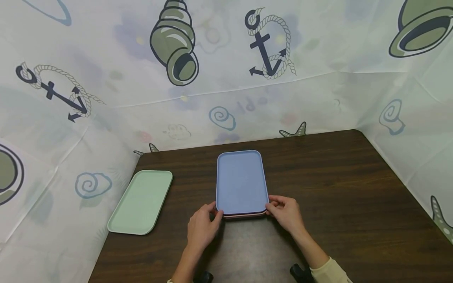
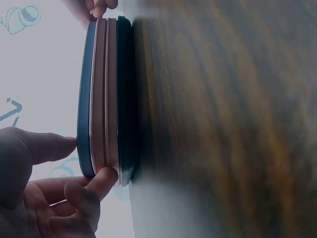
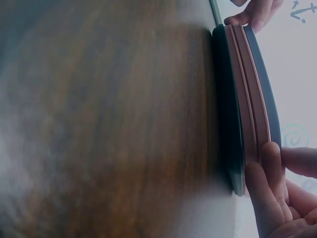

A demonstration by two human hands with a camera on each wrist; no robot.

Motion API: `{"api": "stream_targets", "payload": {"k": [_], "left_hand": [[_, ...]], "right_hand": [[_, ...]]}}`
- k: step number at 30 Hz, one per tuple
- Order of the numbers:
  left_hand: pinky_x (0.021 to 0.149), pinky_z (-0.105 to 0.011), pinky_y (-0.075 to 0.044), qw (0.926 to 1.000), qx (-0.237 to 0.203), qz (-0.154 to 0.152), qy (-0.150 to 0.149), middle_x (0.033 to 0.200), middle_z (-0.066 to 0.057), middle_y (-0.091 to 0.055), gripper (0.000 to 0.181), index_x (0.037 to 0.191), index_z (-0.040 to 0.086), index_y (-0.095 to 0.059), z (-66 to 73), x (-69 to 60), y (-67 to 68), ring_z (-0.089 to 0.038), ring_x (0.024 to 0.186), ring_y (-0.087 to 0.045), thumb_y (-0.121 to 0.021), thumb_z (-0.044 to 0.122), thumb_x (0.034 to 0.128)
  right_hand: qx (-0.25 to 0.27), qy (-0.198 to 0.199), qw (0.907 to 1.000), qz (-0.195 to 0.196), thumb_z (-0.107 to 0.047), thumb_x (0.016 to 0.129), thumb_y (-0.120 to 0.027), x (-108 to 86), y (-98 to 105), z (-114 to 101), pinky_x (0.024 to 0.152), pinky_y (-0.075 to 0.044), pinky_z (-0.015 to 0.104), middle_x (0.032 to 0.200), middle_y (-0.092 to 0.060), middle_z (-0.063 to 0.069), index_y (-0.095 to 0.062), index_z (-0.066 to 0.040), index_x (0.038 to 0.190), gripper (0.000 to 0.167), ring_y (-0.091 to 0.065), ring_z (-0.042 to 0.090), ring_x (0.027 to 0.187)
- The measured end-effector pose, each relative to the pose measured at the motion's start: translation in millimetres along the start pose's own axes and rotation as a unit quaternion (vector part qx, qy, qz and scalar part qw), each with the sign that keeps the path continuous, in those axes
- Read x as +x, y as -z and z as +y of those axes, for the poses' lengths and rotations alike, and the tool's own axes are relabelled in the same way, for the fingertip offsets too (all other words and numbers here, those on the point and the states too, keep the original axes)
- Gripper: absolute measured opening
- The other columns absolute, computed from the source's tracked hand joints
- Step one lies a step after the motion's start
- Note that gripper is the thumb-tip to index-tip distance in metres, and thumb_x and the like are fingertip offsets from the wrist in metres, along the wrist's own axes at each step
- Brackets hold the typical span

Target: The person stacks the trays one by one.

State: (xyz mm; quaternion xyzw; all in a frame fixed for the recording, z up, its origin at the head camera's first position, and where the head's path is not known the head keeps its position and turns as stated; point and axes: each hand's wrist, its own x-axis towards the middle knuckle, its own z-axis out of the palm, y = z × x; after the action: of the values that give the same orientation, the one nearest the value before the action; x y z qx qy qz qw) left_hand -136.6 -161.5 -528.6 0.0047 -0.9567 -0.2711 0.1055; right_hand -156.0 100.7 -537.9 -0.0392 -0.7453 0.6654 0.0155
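Note:
A light blue rectangular tray (image 1: 242,182) tops a stack at the middle of the table. Under it, the left wrist view shows two pink trays (image 2: 99,89) and a dark tray (image 2: 126,99) at the bottom. My left hand (image 1: 203,228) pinches the stack's near left corner, thumb on the blue tray and fingertips against the pink edges. At the near right corner, my right hand (image 1: 286,215) grips likewise, its fingers (image 3: 271,163) lying along the pink edges. The trays' far sides are hidden from the wrist views.
A pale green tray (image 1: 141,202) lies apart on the left of the dark wooden table (image 1: 336,188). White cloth (image 1: 219,86) printed with shells and anchors stands behind the table and on both sides.

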Motion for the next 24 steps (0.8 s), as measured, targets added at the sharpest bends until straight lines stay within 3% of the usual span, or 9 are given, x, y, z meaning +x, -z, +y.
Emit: {"api": "stream_targets", "payload": {"k": [9,18,24], "left_hand": [[0.054,-0.03,-0.036,0.9996,0.015,-0.021,0.011,0.083,0.004,-0.063,0.042,0.123,0.008,-0.07,-1.6,-0.4,-2.5,-0.012,0.061,-0.045,-0.071,0.033,0.089],[0.055,-0.03,-0.036,0.9994,0.0,-0.029,0.017,0.083,0.005,-0.061,0.043,0.127,0.009,-0.067,-2.2,-1.1,-1.4,-0.013,0.062,-0.046,-0.071,0.032,0.0898],[0.059,-0.032,-0.037,0.9976,-0.02,-0.055,0.037,0.087,0.005,-0.061,0.047,0.13,0.01,-0.065,-1.9,-0.7,0.9,-0.015,0.069,-0.048,-0.07,0.033,0.0897]], "right_hand": [[-0.005,-0.003,1.0,0.008,0.005,0.081,-0.073,-1.1,-0.7,-0.6,0.055,-0.052,0.021,0.076,-0.069,0.013,-0.068,0.012,0.108,0.028,-0.069,0.024,0.063],[0.008,-0.017,0.9998,0.011,0.004,0.084,-0.07,-2.3,-1.4,-1.1,0.058,-0.055,0.025,0.079,-0.07,0.014,-0.067,0.012,0.11,0.028,-0.07,0.024,0.064],[0.006,-0.022,0.9997,0.013,0.002,0.086,-0.068,-2.4,-0.8,-1.2,0.058,-0.055,0.026,0.081,-0.07,0.015,-0.067,0.012,0.113,0.028,-0.07,0.023,0.064]]}}
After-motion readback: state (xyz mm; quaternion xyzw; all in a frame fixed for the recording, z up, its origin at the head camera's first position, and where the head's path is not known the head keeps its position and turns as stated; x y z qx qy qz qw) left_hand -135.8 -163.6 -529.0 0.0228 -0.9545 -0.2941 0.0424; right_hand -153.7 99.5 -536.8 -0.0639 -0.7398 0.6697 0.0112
